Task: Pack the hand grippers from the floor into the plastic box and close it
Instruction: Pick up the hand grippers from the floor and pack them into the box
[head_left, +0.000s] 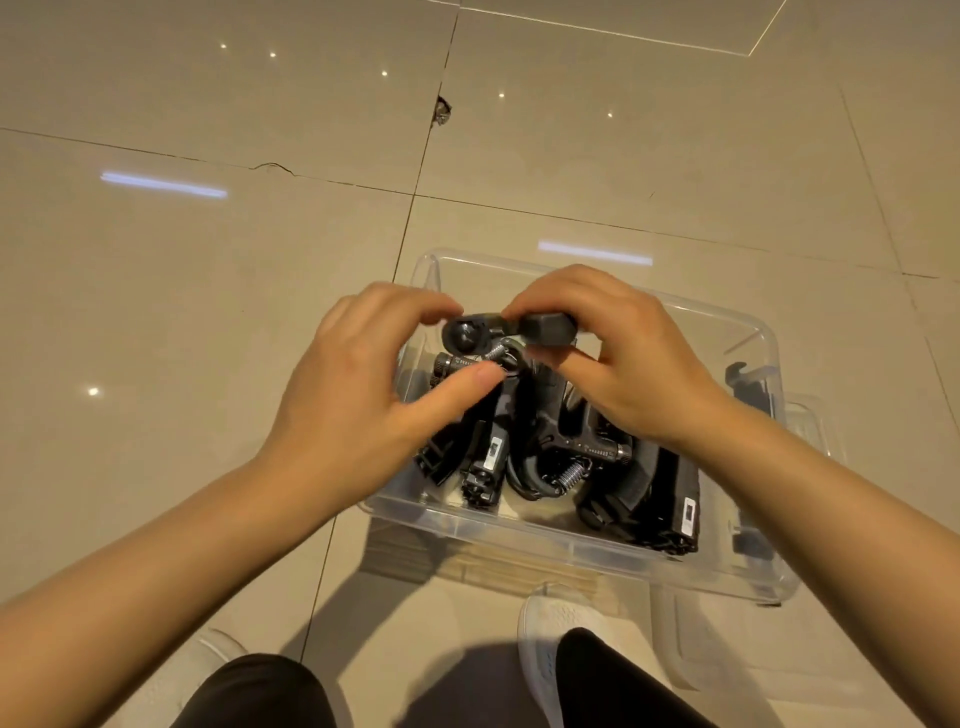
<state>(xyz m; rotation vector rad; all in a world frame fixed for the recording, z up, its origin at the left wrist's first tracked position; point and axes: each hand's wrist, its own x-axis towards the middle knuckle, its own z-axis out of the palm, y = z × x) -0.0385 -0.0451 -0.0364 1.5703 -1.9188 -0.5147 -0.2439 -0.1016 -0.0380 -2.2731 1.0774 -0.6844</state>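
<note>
A clear plastic box (748, 332) stands open on the tiled floor in front of me. Several black hand grippers (550, 457) with metal springs lie piled inside it. Both hands hold one more black hand gripper (498, 332) just above the pile, at the box's far left part. My left hand (363, 395) pinches its round end between fingers and thumb. My right hand (618, 364) grips its padded handle from above. The lower part of this gripper is hidden behind my fingers.
The clear lid (753, 649) lies on the floor at the lower right, partly under the box. My white shoes (550, 639) and dark trouser legs sit just in front of the box. A chipped tile joint (441, 111) lies farther off.
</note>
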